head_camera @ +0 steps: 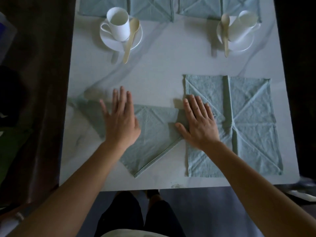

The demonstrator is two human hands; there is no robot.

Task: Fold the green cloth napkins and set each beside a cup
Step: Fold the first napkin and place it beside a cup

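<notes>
Both grips were spread flat: the left hand [120,124] on the triangular folded napkin [152,134] at lower centre, the right hand [199,124] overlapping the unfolded napkin [253,124]; no writing was readable.

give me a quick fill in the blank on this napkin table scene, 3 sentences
1. Both hands, the left hand and the right hand, press flat on a napkin folded into a ____.
2. Each saucer carries a cup and a wooden ____.
3. The cup on the right is not upright but lies ____.

Missing words: triangle; spoon; tipped over
</notes>
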